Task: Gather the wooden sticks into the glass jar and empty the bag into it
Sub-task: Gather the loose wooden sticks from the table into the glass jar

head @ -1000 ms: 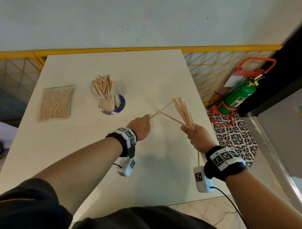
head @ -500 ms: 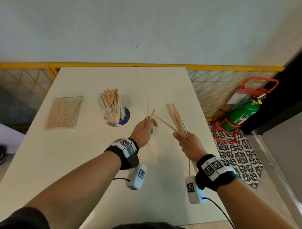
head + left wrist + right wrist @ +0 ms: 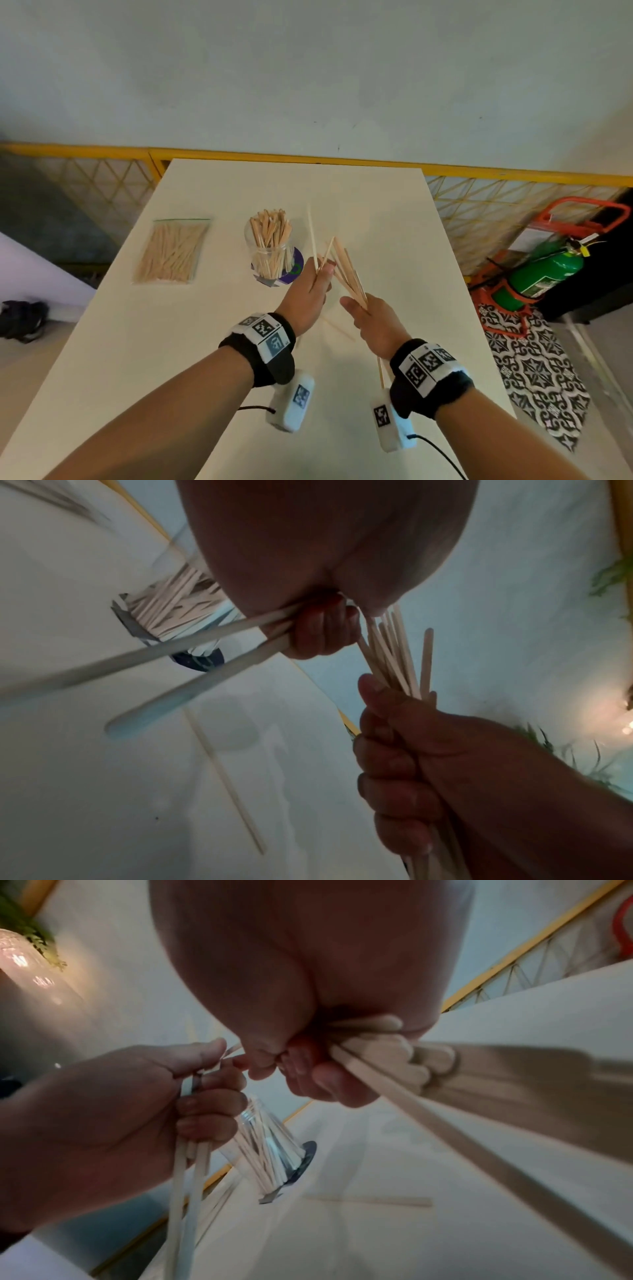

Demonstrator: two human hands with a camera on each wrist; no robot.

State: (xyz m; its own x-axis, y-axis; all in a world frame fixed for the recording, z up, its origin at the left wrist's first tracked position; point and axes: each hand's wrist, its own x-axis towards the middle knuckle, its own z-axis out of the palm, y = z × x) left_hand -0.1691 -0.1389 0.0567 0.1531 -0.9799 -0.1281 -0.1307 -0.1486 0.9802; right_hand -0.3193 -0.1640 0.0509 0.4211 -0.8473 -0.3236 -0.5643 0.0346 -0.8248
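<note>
A glass jar [image 3: 270, 253] packed with wooden sticks stands on the white table [image 3: 376, 212]. Left of it lies a clear zip bag [image 3: 171, 251] full of sticks. My left hand [image 3: 322, 270] grips a few sticks [image 3: 171, 653], held above the table just right of the jar. My right hand [image 3: 356, 301] grips a thick bundle of sticks [image 3: 346, 270] that fans up towards the left hand. The two hands almost meet. One loose stick [image 3: 337, 327] lies on the table below them, also the stick [image 3: 226, 783] in the left wrist view.
A yellow railing [image 3: 308, 159] runs behind the table. On the floor to the right, a green fire extinguisher [image 3: 544, 274] sits in an orange stand on a patterned mat. A dark object [image 3: 24, 318] lies on the floor at left.
Both hands rose from the table and came together. The left hand swung its sticks upright next to the right hand's bundle. The head view tilted up.
</note>
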